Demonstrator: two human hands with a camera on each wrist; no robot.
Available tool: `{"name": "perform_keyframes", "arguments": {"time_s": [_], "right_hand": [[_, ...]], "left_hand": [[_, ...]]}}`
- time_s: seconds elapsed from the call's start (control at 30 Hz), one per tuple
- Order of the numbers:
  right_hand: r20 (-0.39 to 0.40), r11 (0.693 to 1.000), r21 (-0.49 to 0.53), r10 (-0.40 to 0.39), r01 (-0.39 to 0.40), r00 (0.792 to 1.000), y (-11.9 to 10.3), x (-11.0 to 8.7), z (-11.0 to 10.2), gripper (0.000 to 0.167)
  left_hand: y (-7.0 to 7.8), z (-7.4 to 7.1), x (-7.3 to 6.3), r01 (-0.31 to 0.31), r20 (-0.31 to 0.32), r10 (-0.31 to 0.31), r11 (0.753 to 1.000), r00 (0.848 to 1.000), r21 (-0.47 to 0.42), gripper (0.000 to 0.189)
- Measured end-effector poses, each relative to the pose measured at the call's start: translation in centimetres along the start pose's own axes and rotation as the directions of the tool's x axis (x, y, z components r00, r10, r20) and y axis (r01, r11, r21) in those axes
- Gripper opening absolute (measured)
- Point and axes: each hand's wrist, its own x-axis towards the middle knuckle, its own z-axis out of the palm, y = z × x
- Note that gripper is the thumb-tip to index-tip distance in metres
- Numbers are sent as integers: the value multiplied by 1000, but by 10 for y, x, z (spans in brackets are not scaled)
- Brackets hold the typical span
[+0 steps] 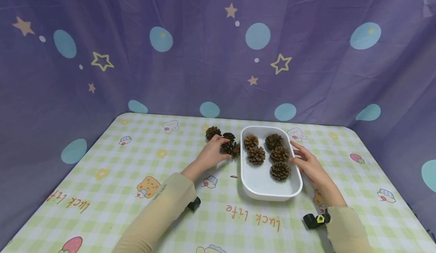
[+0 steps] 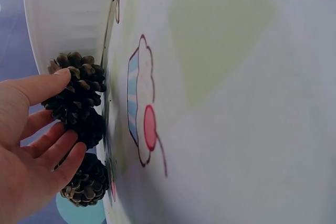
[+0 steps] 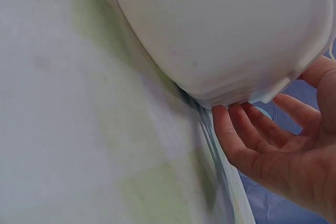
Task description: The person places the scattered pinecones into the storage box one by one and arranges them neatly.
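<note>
My left hand (image 1: 214,151) is at a small cluster of brown pine cones just left of a white plastic tub (image 1: 267,197). In the left wrist view its thumb lies on the nearest pine cone (image 2: 79,95) and its index finger reaches behind it, pinching the cone beside the tub's wall. The other fingers spread near a second pine cone (image 2: 90,129); a third pine cone (image 2: 86,184) sits beyond them. My right hand (image 1: 308,163) holds the tub's right side, thumb at the rim and fingertips against the outer wall (image 3: 220,90).
Inside the tub lie several pine cones (image 1: 280,171), two on the left and three along the right; its near part shows white floor. A green-and-white checked cloth (image 1: 136,215) covers the table. A purple curtain (image 1: 204,83) hangs behind it.
</note>
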Motion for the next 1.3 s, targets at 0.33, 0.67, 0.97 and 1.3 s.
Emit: {"name": "perform_keyframes", "arguments": {"time_s": [0.33,0.67,0.97,1.3], "right_hand": [[-10,1000,-20,18,-18,1000,-1,1,0,67],[-6,1000,-21,19,-20,1000,-1,1,0,67],[-1,1000,-15,13,-13,1000,-2,0,0,68],[-7,999,-30,15,-15,1000,1,1,-1,67]], "left_hand": [[0,2,1,-5,-21,5,1000,1000,-12,55],[0,0,-3,-5,-29,4,999,1000,-34,54],[4,-7,-7,-3,-8,3,997,1000,-78,51],[7,-15,-10,-52,-48,48,995,998,-80,49]]}}
